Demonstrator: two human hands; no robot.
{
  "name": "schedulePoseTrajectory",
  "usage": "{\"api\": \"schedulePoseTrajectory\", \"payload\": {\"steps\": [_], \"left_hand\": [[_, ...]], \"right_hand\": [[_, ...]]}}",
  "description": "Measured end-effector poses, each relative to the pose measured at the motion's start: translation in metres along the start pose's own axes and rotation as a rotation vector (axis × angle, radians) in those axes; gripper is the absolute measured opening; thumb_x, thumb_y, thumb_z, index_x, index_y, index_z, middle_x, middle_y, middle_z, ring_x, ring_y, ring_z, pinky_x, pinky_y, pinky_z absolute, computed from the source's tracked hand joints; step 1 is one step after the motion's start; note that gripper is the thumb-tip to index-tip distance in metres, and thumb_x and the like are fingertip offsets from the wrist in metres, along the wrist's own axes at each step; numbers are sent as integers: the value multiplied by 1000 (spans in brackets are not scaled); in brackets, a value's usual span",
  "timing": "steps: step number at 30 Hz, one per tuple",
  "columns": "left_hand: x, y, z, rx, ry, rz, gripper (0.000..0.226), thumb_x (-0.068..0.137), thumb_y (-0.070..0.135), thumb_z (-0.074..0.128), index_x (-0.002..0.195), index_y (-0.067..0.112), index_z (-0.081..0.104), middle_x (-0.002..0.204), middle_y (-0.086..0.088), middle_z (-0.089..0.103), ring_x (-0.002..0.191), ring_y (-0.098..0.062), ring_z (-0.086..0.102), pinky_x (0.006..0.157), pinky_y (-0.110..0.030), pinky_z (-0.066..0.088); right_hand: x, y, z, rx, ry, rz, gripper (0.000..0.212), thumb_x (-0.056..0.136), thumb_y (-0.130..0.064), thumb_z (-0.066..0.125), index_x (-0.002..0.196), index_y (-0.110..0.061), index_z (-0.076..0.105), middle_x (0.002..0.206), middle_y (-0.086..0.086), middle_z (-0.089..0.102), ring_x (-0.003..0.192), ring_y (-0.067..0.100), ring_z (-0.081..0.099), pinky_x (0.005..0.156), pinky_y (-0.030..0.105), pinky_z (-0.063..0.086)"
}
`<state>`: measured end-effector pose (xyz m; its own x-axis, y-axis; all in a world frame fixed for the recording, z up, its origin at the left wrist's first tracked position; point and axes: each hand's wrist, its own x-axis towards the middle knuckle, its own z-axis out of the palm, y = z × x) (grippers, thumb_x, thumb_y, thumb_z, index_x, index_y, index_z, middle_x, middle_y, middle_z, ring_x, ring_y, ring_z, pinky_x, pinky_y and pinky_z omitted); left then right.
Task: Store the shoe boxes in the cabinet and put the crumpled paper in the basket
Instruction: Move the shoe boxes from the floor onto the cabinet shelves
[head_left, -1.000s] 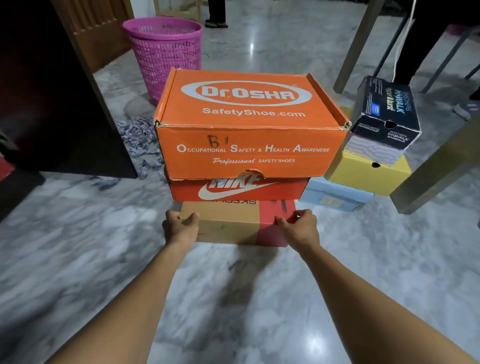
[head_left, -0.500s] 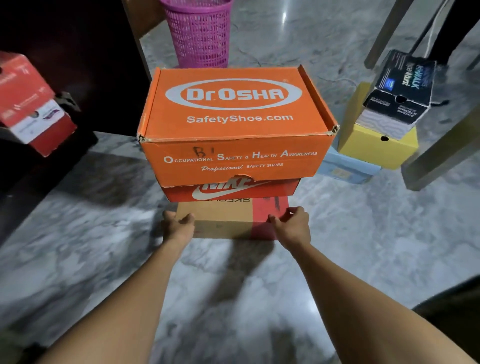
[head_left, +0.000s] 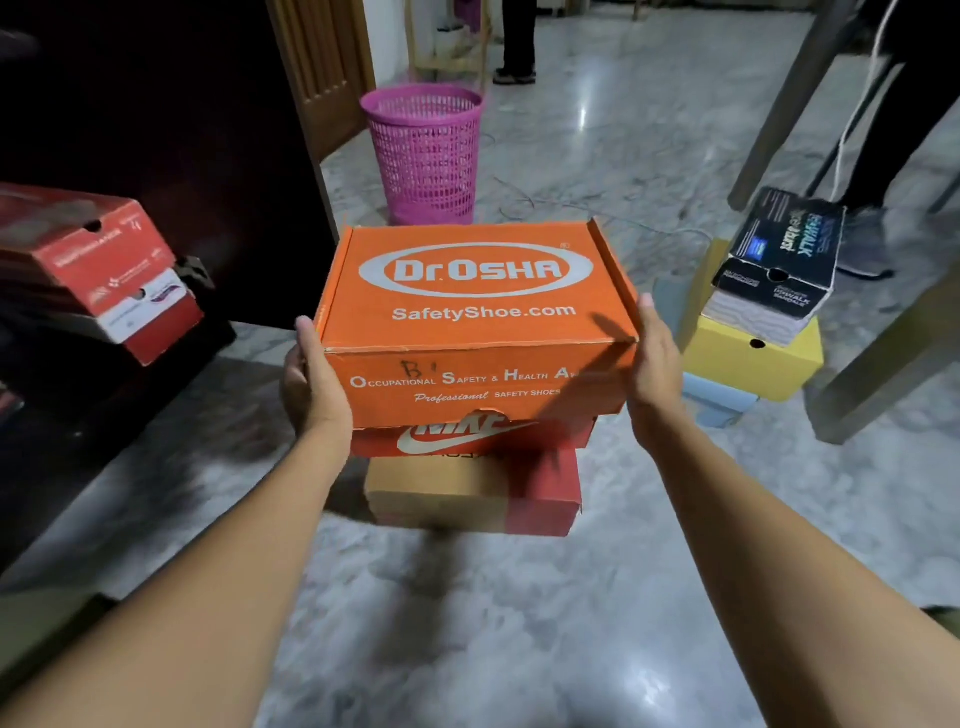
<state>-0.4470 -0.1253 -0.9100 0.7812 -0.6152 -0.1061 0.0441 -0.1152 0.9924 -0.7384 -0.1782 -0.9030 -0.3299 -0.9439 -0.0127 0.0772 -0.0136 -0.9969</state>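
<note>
Left hand (head_left: 311, 384): palm and straight thumb pressed flat on the orange box's (head_left: 475, 322) left end.
Right hand (head_left: 657, 374): flat against its right end.
Orange box: tops the stack, directly over the Nike box (head_left: 467, 441).
Cabinet (head_left: 156, 130): left of the orange box.
Advice: squeeze evenly and lift level, leaving the Nike box undisturbed.

Two bare forearms (head_left: 260, 545), uncovered to the frame edge, end in a bare left hand (head_left: 311, 384) and right hand (head_left: 657, 374).
</note>
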Motion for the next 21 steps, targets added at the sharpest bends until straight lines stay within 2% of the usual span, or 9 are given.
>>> {"api": "schedulePoseTrajectory", "payload": {"steps": [2,5,8,10,13,15,17,19,21], "left_hand": [[-2,10,2,58,-58,6,51,89,68,43,98,24,66,82,4,67,76,-15,66,61,-25,47],[-7,22,-2,59,-26,1,38,91,55,48,84,21,65,75,3,65,69,-13,63,55,-24,43],[-3,45,-19,63,23,23,44,85,60,45,76,22,65,76,1,67,71,-19,65,58,-28,48],[5,64,-35,25,66,75,43,80,62,46,68,24,62,74,0,67,70,-21,65,63,-32,53],[12,96,-62,-50,146,196,35,86,51,50,65,25,60,68,5,63,65,-17,61,59,-28,48],[19,118,-82,-99,193,249,32,87,49,52,70,24,63,71,4,64,67,-18,62,58,-28,48],[32,138,-105,-154,236,271,34,84,53,52,76,24,67,76,2,68,71,-19,65,60,-29,50],[45,156,-130,-160,249,301,36,85,57,52,76,26,68,77,2,70,71,-17,68,60,-29,51],[54,171,-157,-135,250,343,40,84,62,50,75,27,67,79,1,72,74,-18,70,63,-31,53]], "right_hand": [[-1,-1,7,-38,-34,-10,49,81,-58,63,114,-22,69,108,-2,74,104,15,68,99,42,51],[-9,-5,15,-150,57,-22,39,70,-55,64,94,-26,71,90,-7,73,89,16,67,95,47,51],[-17,-19,29,-208,104,-71,44,64,-62,55,85,-28,73,84,-6,70,92,21,64,92,44,49],[-22,-35,44,-191,87,-96,36,70,-59,54,80,-30,73,81,-7,67,91,20,62,87,37,47],[-30,-59,78,-157,41,-162,33,71,-56,50,74,-28,68,80,-7,64,90,20,60,82,34,43],[-34,-71,105,-114,-2,-202,43,69,-61,46,79,-27,70,87,-4,69,95,22,62,90,39,47],[-38,-81,134,-70,-72,-228,54,71,-67,45,93,-26,73,98,1,73,101,26,64,96,46,48],[-43,-91,162,-43,-148,-229,60,73,-73,47,103,-27,71,101,1,73,103,28,65,95,51,49],[-51,-100,189,-16,-213,-233,58,74,-75,49,102,-30,70,101,-1,73,101,25,66,94,52,51]]}}
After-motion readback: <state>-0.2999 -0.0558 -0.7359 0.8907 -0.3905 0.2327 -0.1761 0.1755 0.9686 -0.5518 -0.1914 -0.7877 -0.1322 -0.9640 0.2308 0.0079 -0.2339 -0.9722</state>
